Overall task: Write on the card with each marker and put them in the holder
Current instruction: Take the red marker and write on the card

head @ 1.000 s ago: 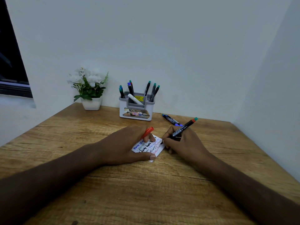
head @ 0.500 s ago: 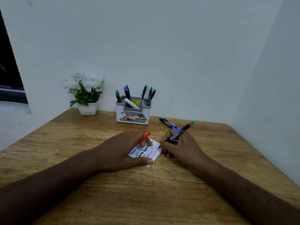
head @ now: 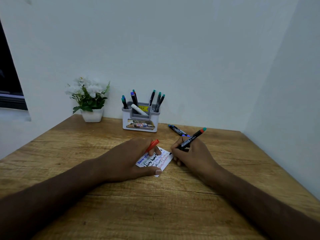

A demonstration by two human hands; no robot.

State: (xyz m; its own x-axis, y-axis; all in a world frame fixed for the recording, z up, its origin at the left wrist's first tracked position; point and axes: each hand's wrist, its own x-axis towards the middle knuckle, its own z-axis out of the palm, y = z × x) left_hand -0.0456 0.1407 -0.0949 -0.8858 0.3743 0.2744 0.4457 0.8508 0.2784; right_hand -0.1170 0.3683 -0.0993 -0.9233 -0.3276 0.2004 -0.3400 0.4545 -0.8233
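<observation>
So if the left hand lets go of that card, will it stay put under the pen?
Probably not. The card looks thin and light, so the marker tip at its right edge could drag it. The left hand pins it; the smooth table gives little grip.

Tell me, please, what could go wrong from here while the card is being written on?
The small white card is already crowded with writing, so new strokes may overlap. The left hand pins it while holding the red cap; fresh ink may smear. The right hand could nudge the loose black marker lying beside it.
</observation>
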